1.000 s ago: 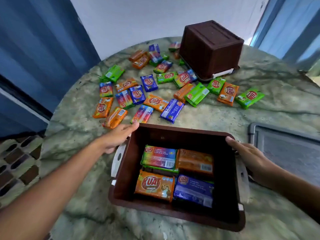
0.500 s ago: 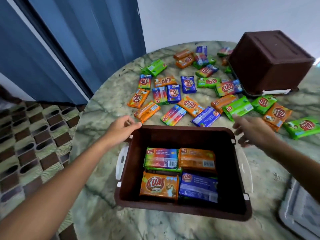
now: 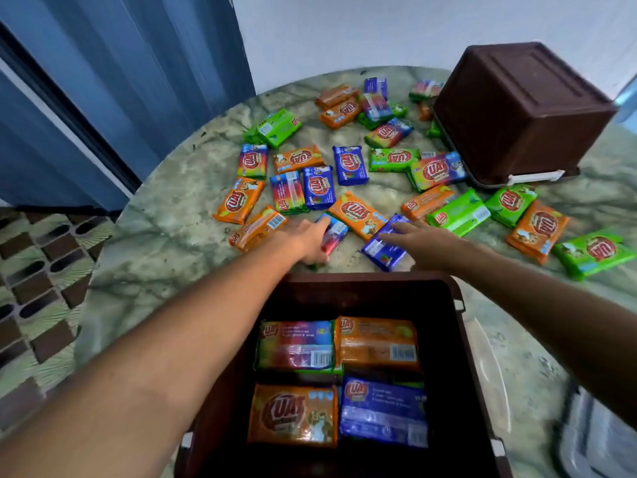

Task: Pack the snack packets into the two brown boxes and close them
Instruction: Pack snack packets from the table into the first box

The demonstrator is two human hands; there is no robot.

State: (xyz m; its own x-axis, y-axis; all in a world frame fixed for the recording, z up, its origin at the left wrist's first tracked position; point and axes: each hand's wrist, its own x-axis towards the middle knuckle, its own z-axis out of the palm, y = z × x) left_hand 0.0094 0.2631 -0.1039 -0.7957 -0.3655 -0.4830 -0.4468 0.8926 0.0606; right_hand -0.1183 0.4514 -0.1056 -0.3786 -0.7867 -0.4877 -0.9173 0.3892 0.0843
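Both hands have left the box rim and gone forward to the loose packets. Left hand (image 3: 312, 241): fingers curled over a multicoloured foil packet (image 3: 333, 232), contact made, closure unclear. Right hand (image 3: 422, 248): fingers spread flat on a blue foil packet (image 3: 384, 248), nothing gripped yet. Both packets lie just beyond the far rim of the near open brown plastic box (image 3: 462, 339), which holds four packets. Second brown box (image 3: 520, 112) sits upturned, far right on the marble-patterned round table (image 3: 165, 236). Risk: slick foil may slip from a flat-fingered pinch; simultaneous lifts could nudge the neighbouring orange packet (image 3: 358, 213).

Round green marble table (image 3: 165, 232), blue curtain (image 3: 113, 81) at left, white wall (image 3: 344, 29) behind, patterned floor tiles (image 3: 38, 288)
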